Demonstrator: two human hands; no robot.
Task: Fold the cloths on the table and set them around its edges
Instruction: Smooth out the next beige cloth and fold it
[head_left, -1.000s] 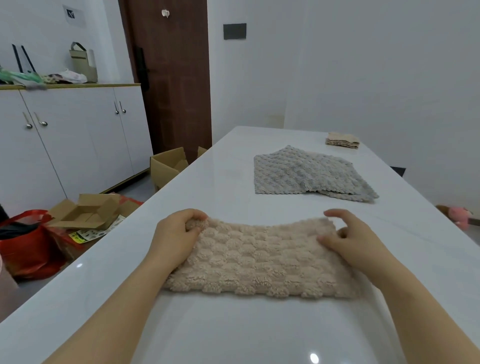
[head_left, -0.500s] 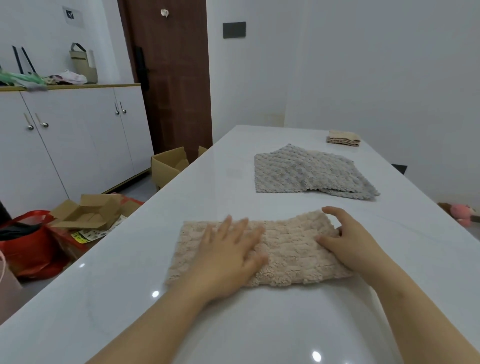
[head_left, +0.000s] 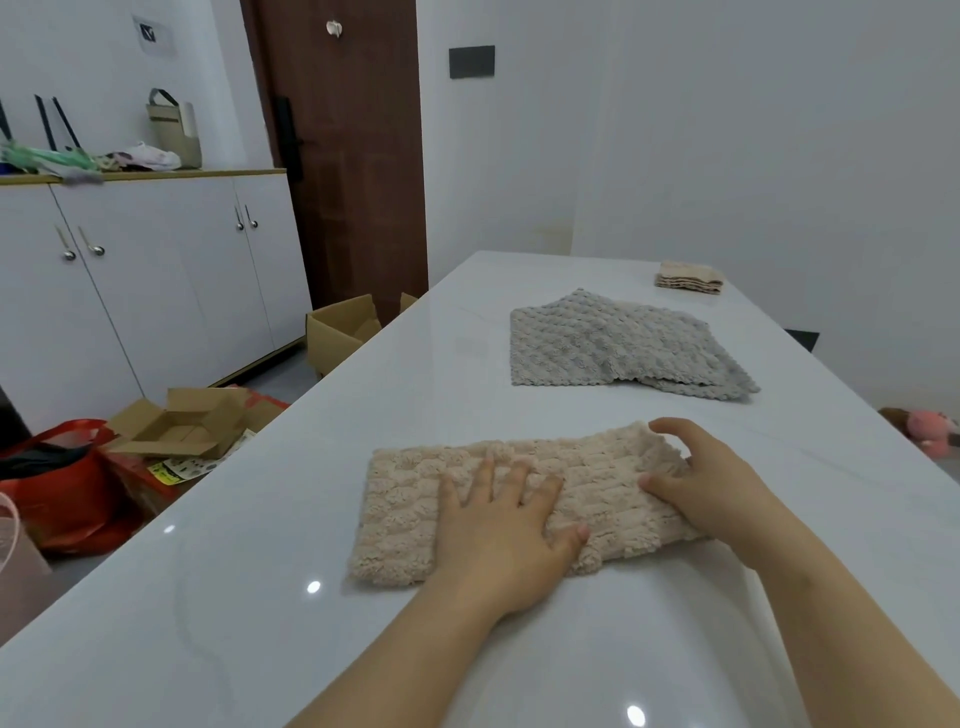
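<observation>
A beige fluffy cloth (head_left: 415, 499), folded into a long strip, lies on the white table (head_left: 260, 571) near me. My left hand (head_left: 504, 525) presses flat on its middle with fingers spread. My right hand (head_left: 706, 478) holds the cloth's right end, thumb underneath and fingers curled over the edge. Further back lies a grey cloth (head_left: 613, 348), spread out and rumpled. A small stack of folded beige cloths (head_left: 688, 278) sits at the far right edge of the table.
White cabinets (head_left: 156, 280) line the left wall by a brown door (head_left: 348, 156). Open cardboard boxes (head_left: 176, 423) and a red bag (head_left: 57, 483) lie on the floor left of the table. A pink toy (head_left: 930, 431) lies on the floor to the right.
My left hand let go of the cloth's left end and came to its middle, flat on top. The cloth went from a wide rectangle to a narrower strip. The right hand stays at the right end.
</observation>
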